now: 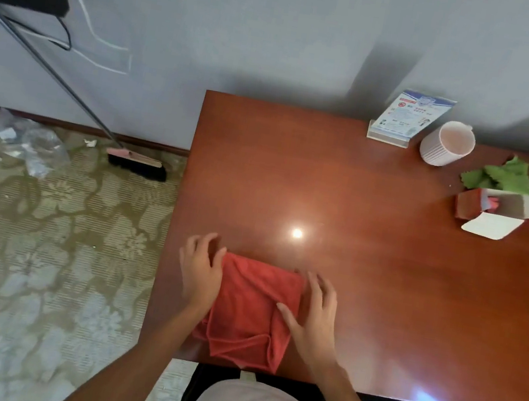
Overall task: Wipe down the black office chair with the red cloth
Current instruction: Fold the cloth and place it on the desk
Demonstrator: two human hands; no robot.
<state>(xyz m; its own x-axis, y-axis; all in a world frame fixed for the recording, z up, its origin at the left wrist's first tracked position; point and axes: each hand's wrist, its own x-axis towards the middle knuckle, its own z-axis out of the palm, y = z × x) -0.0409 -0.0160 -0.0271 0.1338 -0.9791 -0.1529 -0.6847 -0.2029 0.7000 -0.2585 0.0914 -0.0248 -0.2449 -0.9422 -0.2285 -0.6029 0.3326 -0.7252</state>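
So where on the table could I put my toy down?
The wide bare stretch of table between the red cloth and the white cup is free, and so is the near right part. The far right corner is crowded: cup, leaflet stand, green cloth, red boxes.

A ribbed cup (pixel 447 144), a leaflet stand (pixel 404 118), green cloths (pixel 502 179) and opened red boxes (pixel 494 207) are seen on the desk (pixel 294 177). A broom (pixel 134 160) is leaned against the wall, beside plastic wrap (pixel 13 139) on patterned carpet (pixel 40 251).
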